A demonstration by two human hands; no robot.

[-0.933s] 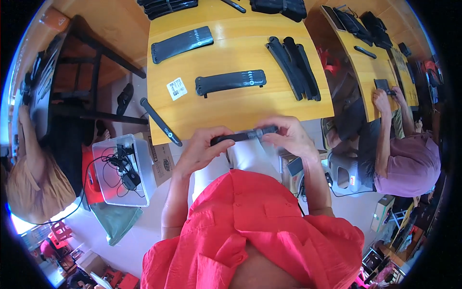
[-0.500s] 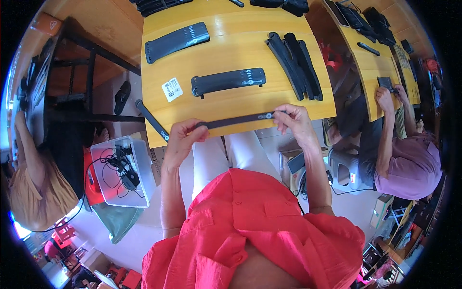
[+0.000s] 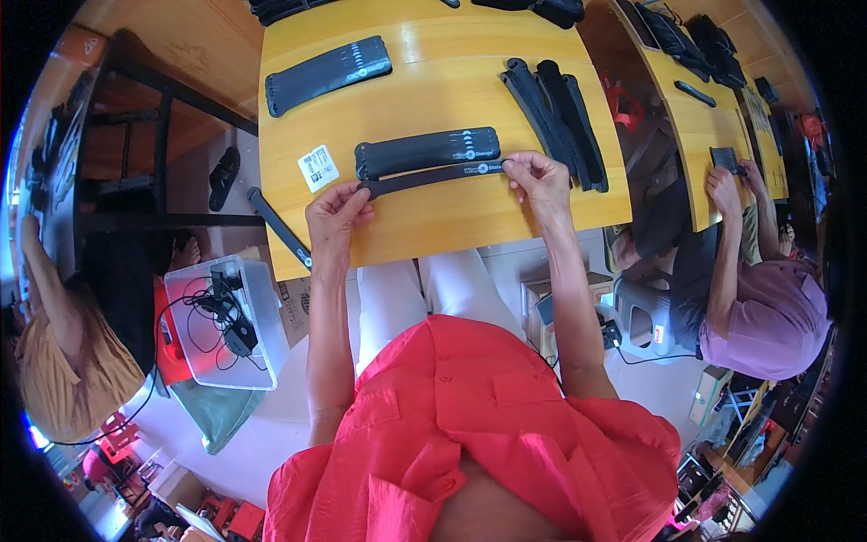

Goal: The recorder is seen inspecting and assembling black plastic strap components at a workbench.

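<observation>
A long black strap [image 3: 433, 178] is stretched between my two hands, its pale print facing up. My left hand [image 3: 339, 215] pinches one end, and my right hand [image 3: 540, 185] pinches the other. Just beyond it lies a stack of similar black straps [image 3: 424, 154], its near edge close to the held strap; whether they touch I cannot tell. Another strap stack [image 3: 327, 76] lies farther off to the left. Beside my left hand is a white label sticker [image 3: 319, 169] on the yellow wooden table [image 3: 433, 221].
Several folded black straps [image 3: 555, 122] lie at the table's right. A single strap [image 3: 278, 228] crosses the left edge. A clear bin with cables [image 3: 226, 325] stands lower left. Co-workers sit at both sides, the right one's hands [image 3: 727, 190] holding a dark piece.
Both my hands have moved away from me over the table, carrying the strap from the near edge up to the middle stack.
</observation>
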